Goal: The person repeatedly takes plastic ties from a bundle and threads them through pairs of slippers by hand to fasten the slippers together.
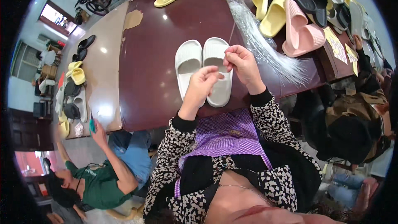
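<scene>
**Both hands pinched over a pair of white slides**

Right now the left hand [202, 84] hovers over the pair of white slippers [204, 68], its fingers drawn together in a pinch; what it grips is too fine to make out, possibly a clear plastic strand. The right hand [241, 64] is also closed in a pinch just above the right slipper, holding a thin strand [232, 33] that runs up toward the bundle of clear plastic ties [259, 41]. The slippers lie side by side, soles down, on the dark red table [153, 58]. Yellow, pink and black slippers [290, 12] are heaped at the far right.
</scene>
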Motion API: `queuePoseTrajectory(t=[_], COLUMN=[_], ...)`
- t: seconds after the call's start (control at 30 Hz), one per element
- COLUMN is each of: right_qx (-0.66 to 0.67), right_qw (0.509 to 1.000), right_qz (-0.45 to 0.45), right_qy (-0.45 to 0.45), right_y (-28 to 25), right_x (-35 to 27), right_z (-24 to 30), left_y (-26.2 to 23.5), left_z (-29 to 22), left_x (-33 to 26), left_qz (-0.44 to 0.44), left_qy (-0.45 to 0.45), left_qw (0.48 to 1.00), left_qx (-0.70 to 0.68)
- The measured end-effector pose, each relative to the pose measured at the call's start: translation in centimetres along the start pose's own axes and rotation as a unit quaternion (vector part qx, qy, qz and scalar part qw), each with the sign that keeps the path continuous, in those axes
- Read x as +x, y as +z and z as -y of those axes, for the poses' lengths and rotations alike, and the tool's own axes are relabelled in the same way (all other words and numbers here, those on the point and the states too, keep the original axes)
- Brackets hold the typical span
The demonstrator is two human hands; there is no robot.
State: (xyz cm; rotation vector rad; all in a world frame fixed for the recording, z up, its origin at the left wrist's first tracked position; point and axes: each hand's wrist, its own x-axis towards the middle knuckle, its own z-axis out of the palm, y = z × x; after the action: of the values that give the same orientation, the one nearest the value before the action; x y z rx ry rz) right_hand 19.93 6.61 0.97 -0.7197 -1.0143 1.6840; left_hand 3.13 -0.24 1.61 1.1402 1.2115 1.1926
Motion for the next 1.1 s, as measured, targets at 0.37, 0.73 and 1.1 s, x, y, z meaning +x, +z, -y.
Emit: queuePoseTrajectory(t=[0.37, 0.73, 1.1], right_qx=[-0.135, -0.281, -0.414], right_qw=[0.988, 0.941, 0.892], right_qz=[-0.032, -0.018, 0.025], right_qy=[-0.075, 0.185, 0.178], right_y=[-0.6, -1.6, -2.9], right_x=[-3.5, -9.7, -4.1], right_z=[3.6, -1.4, 0.3], left_y=[0.7, -0.1, -1.2], left_z=[-4.0, -2.9, 1.9], left_x=[-3.4, -9.2, -4.4], left_qz=[0.024, 0.187, 0.121], left_qy=[0.184, 0.328, 0.307], left_qw=[0.940, 0.786, 0.838], left_qx=[0.285, 0.489, 0.434])
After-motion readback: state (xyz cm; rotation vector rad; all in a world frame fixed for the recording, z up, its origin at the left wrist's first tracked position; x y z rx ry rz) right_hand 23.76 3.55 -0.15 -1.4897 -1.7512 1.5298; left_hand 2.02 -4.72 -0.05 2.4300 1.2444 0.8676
